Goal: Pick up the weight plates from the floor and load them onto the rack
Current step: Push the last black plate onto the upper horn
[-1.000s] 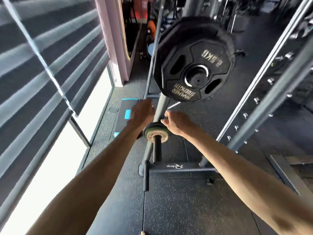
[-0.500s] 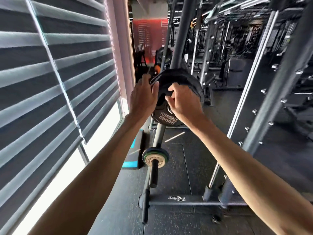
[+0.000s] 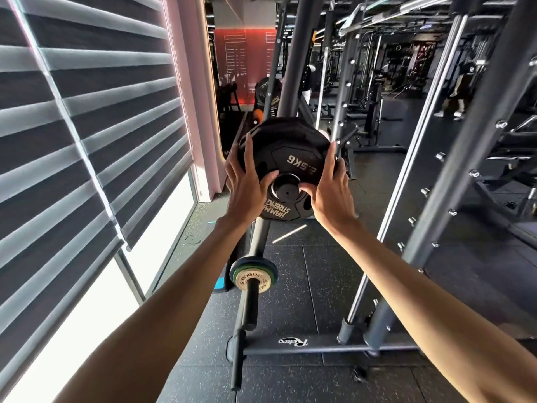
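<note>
A black 2.5 kg Hammer Strength weight plate (image 3: 293,158) sits on an upper peg of the plate rack (image 3: 290,82), with the peg's end showing in its hub. My left hand (image 3: 247,187) lies against the plate's left side, fingers straight up along the rim and thumb by the hub. My right hand (image 3: 328,193) presses the right side the same way. Lower down, a small Rogue plate (image 3: 253,279) with a green rim sits on another peg.
The rack's base bar (image 3: 319,346) crosses the rubber floor below. Window blinds (image 3: 87,126) run close along the left. A grey machine frame (image 3: 465,170) with studded uprights stands at the right. A blue-edged step (image 3: 220,283) lies by the window. Another black plate (image 3: 266,91) hangs further back.
My hands left the small Rogue plate on the lower peg and rose to the black 2.5 kg plate on the upper peg. The view tilted up.
</note>
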A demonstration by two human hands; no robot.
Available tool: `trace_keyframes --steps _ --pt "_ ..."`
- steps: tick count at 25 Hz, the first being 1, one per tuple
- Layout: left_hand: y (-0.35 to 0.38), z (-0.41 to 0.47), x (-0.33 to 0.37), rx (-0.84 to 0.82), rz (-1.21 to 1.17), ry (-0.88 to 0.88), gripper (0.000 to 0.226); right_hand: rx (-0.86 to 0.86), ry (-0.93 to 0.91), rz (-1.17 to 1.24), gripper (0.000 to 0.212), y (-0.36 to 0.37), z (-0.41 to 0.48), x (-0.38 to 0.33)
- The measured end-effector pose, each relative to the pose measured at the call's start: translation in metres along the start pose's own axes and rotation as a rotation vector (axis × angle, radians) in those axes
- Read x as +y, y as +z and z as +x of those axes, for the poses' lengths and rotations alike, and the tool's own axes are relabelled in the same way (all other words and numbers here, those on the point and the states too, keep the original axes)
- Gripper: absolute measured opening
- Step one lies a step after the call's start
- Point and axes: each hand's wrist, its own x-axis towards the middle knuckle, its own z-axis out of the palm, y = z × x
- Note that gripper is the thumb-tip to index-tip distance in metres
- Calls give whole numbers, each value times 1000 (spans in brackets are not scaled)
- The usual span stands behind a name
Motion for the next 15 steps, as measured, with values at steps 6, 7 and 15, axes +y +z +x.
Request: trace_keyframes --steps 6,7,15 --pt "2 2 -2 16 28 -4 88 34 -50 47 111 1 4 6" --pt "0 2 -2 15 44 -5 87 35 -47 98 110 3 4 8" --pt "-2 9 -4 52 71 134 84 55 3 293 107 3 1 10"
